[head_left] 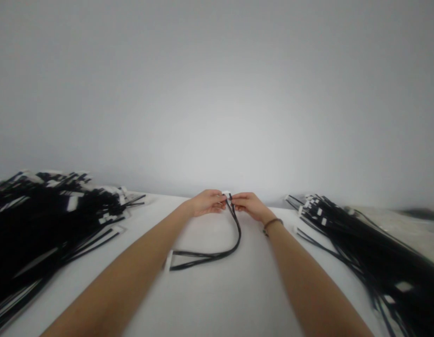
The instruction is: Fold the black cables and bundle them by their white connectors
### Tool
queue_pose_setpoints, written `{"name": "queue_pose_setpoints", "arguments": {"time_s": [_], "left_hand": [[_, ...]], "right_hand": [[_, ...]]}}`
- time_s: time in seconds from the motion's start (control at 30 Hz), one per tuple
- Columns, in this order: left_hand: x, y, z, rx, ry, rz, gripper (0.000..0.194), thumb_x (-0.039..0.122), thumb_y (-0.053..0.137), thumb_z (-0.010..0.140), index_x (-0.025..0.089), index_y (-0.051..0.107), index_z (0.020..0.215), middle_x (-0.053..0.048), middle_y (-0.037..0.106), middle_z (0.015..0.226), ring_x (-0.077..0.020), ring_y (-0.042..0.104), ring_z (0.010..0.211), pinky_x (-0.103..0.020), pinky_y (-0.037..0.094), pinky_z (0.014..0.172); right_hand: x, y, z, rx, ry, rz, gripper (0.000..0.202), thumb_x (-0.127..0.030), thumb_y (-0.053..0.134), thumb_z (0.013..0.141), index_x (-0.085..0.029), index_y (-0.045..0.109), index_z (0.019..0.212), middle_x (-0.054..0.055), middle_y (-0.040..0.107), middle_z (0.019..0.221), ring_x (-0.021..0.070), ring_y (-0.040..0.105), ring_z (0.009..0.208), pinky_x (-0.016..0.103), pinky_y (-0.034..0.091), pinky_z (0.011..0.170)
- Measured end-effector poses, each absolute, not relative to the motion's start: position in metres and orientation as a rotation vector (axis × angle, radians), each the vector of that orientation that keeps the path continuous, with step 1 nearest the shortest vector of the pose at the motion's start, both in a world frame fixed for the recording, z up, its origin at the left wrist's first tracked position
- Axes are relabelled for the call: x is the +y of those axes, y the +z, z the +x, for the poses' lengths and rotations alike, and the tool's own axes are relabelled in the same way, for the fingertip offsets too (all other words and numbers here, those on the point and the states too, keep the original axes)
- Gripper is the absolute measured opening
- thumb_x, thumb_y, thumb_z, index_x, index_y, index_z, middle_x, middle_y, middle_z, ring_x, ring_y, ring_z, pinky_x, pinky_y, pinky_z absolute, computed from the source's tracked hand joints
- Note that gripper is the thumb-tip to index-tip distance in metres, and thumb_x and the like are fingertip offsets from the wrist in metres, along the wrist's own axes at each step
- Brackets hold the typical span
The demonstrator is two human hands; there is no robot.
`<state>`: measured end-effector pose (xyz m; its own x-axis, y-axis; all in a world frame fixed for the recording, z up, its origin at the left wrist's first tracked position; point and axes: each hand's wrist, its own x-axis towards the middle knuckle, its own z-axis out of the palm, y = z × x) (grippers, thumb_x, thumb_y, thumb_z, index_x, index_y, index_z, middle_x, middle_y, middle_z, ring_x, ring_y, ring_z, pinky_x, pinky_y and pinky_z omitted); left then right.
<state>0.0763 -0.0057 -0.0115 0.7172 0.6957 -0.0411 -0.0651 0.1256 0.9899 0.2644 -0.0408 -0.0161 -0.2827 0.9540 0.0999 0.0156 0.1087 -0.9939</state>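
A black cable harness curves over the white table, with a white connector at its near left end. Its far end has another small white connector, pinched between both hands. My left hand is closed on the left side of that connector. From the right, my right hand closes its fingertips on the same end, where the black wires meet it. The two hands are close together but apart.
A large heap of black cables with white connectors covers the left of the table. Another bundle of such cables lies at the right, beside clear plastic. A pale wall rises behind the table.
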Motion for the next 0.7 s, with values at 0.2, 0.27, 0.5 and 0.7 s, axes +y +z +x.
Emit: {"name": "queue_pose_setpoints", "arguments": {"time_s": [0.2,0.27,0.5,0.7], "left_hand": [[-0.0048,-0.0121,0.0757,0.536,0.525,1.380,0.028,0.030,0.065,0.065,0.011,0.055,0.083,-0.006,0.058,0.080,-0.0096,0.055,0.071,-0.023,0.044,0.067],[-0.0057,-0.0110,0.0765,0.516,0.486,1.414,0.028,0.029,0.065,0.065,0.011,0.055,0.083,-0.005,0.057,0.079,-0.0098,0.055,0.072,-0.023,0.043,0.068],[-0.0073,-0.0095,0.0781,0.530,0.462,1.466,0.030,0.031,0.065,0.064,0.011,0.056,0.084,-0.005,0.057,0.078,-0.0099,0.054,0.072,-0.024,0.042,0.070],[-0.0094,-0.0072,0.0795,0.567,0.429,1.544,0.034,0.036,0.066,0.063,0.012,0.056,0.084,-0.005,0.058,0.079,-0.0101,0.054,0.070,-0.025,0.042,0.069]], "right_hand": [[-0.0395,-0.0159,0.2666,-1.364,1.457,-0.879,0.021,-0.030,0.064,0.063,-0.010,0.062,0.070,0.001,0.055,0.062,0.0054,0.044,0.053,0.020,0.031,0.052],[-0.0393,-0.0161,0.2677,-1.382,1.464,-0.879,0.020,-0.029,0.064,0.063,-0.010,0.061,0.068,-0.001,0.052,0.057,0.0045,0.040,0.050,0.019,0.029,0.050],[-0.0389,-0.0161,0.2704,-1.422,1.493,-0.874,0.020,-0.029,0.064,0.063,-0.011,0.062,0.072,0.001,0.053,0.061,0.0064,0.041,0.054,0.020,0.032,0.055],[-0.0397,-0.0144,0.2691,-1.425,1.472,-0.947,0.011,-0.024,0.061,0.063,-0.013,0.060,0.061,0.000,0.051,0.056,0.0070,0.040,0.052,0.019,0.031,0.051]]}}
